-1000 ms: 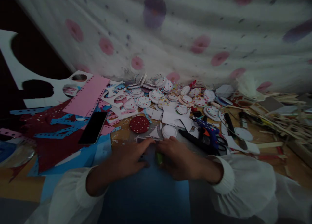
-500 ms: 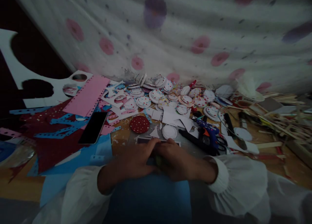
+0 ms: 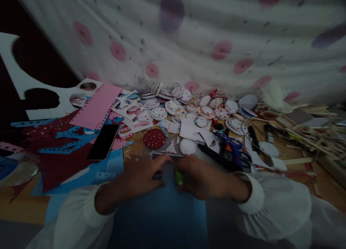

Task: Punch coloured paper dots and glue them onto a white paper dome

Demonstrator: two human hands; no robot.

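In the head view a blue sheet (image 3: 164, 213) runs from the near edge up under both hands. My left hand (image 3: 143, 175) is at its left side, fingers spread with the thumb held apart, holding nothing that I can see. My right hand (image 3: 198, 177) is curled round a small bright green object (image 3: 178, 177); most of it is hidden in the fingers, so its kind is unclear. Past my fingertips a pale straight edge (image 3: 167, 155) shows. Just beyond lie a dotted red disc (image 3: 154, 138), a white disc (image 3: 187, 146) and a white triangular scrap (image 3: 171, 147).
A phone (image 3: 103, 142) rests on red and blue sheets to the left, near a pink strip (image 3: 96, 106). Dotted paper discs (image 3: 174, 106) pile up along the curtain (image 3: 189, 36). To the right are scissors (image 3: 245, 158), a blue tool (image 3: 236, 149) and wooden sticks (image 3: 319, 133).
My hands have moved apart: the left to the left, the right slightly to the right. The green object in my right hand shows more brightly, and the blue sheet between them is exposed.
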